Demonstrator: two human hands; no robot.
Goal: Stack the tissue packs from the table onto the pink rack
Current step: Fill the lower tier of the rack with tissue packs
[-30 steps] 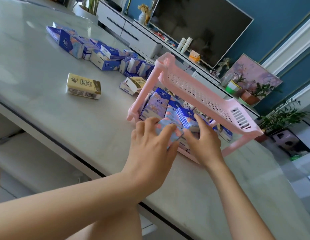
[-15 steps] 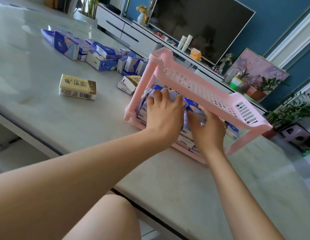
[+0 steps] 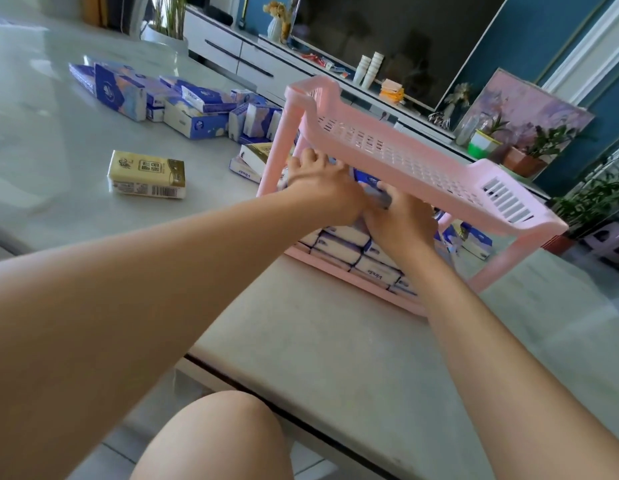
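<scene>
- Marble table (image 3: 76, 209): loose blue packs (image 3: 193, 112) and a yellow pack (image 3: 147, 174) still wait.
- Pink rack (image 3: 405, 157): my hands have gone from its front in under the top shelf, so this placing looks nearly done.
- Right hand (image 3: 401, 225) fingers curl round a tissue pack (image 3: 379, 199) over the stacked rows (image 3: 339, 241). Left hand (image 3: 321, 194) is beside it, and I cannot tell its grip.

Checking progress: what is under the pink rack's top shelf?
Stacked tissue packs on the lower tier; left hand and right hand meet on a blue pack. Hands and top shelf hide others.
</scene>
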